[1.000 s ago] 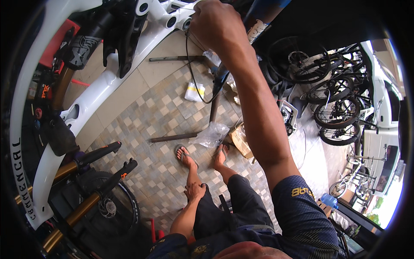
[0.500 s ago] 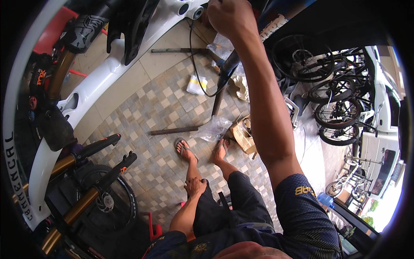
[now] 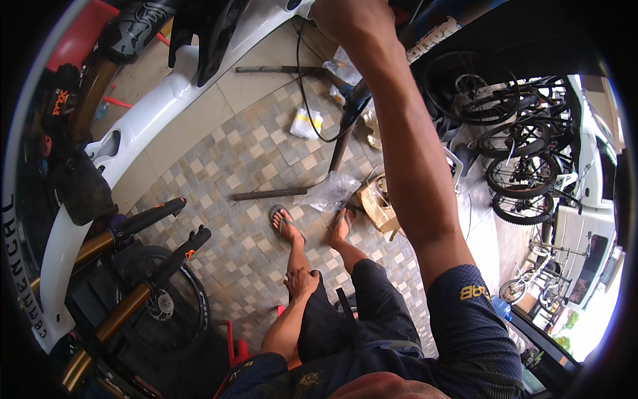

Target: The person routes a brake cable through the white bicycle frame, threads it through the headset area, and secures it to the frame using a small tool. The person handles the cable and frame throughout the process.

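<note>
My right hand (image 3: 355,23) is raised to the top edge of the view, beside the end of a white bicycle frame (image 3: 153,110). Its fingers are out of sight, so what they touch or hold cannot be made out. My left hand (image 3: 302,282) lies over my left knee with its fingers draped apart and nothing in them. A thin black cable (image 3: 299,86) hangs in a loop below the right hand. The white frame curves down the left side, with a black and gold suspension fork (image 3: 133,299) close to it.
A dark stand with splayed legs (image 3: 272,193) stands on the tiled floor among plastic wrap (image 3: 330,191) and a cardboard box (image 3: 377,206). A bicycle wheel (image 3: 199,306) sits at lower left. Several bicycles (image 3: 522,173) line the right side, near a white van (image 3: 578,246).
My right hand has shifted slightly up and left, further past the top edge. The view has tilted a little. My left hand stays on the knee.
</note>
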